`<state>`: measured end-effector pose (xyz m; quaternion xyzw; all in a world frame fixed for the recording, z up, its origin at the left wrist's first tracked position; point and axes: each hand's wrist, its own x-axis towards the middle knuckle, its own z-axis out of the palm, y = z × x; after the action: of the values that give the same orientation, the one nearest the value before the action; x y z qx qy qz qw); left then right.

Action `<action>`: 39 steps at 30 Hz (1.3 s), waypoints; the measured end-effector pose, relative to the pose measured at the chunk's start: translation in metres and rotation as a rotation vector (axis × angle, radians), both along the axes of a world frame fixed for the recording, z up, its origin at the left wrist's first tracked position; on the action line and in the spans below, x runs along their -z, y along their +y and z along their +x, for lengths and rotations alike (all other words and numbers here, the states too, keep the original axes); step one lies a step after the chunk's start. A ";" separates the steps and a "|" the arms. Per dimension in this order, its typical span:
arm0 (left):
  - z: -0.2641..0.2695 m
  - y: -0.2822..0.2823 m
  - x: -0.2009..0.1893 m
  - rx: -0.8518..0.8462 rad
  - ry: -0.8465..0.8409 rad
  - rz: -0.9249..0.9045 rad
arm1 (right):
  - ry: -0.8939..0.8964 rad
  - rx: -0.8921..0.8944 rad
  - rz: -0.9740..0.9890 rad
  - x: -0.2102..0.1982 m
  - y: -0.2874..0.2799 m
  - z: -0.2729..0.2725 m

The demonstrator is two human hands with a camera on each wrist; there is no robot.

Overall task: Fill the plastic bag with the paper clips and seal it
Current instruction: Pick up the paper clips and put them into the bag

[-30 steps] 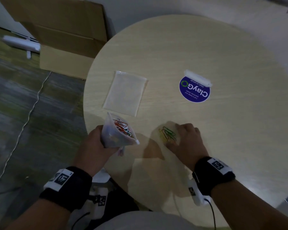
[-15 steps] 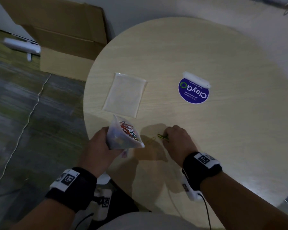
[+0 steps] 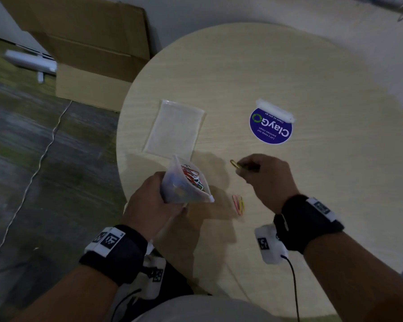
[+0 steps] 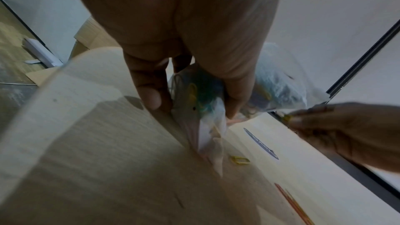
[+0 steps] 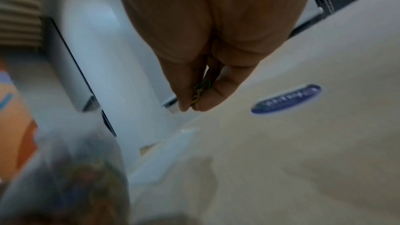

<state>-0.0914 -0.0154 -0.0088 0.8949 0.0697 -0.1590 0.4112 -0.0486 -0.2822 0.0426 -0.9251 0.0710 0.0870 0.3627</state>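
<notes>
Your bag (image 3: 184, 182) sits in your left hand (image 3: 149, 203), fingers wrapped round its lower half, mouth open and tipped toward your right hand (image 3: 265, 180). It's already holding a good tangle of coloured clips (image 3: 192, 176), so the filling looks well along. Your right hand pinches a few clips (image 3: 236, 164) between thumb and fingertips (image 5: 184, 98), yellow and green showing, lifted off the table (image 3: 312, 205) just beside the bag's mouth. Those look like the next to go in. Below that hand, near your wrist, a small cluster of loose clips (image 3: 239, 204) lies on the table, pink and yellow, not yet gathered. A spare flat bag (image 3: 175, 130) lies beyond your left hand, a round sticker (image 3: 270, 126) beyond your right. Sealing isn't started; the zip strip is wide apart.
</notes>
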 end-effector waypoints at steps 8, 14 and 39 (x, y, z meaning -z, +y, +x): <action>0.006 -0.014 0.001 -0.007 -0.021 0.024 | -0.071 -0.255 0.033 -0.055 0.050 0.004; 0.009 -0.014 0.005 0.000 -0.044 0.015 | -0.160 -0.353 -0.150 -0.053 0.074 -0.002; 0.003 0.020 0.006 -0.112 -0.034 -0.108 | 0.110 -0.398 -0.155 0.039 0.030 -0.026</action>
<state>-0.0886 0.0047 -0.0151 0.8686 0.1040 -0.1241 0.4683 -0.0741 -0.2526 0.0033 -0.9398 -0.0870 0.2018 0.2618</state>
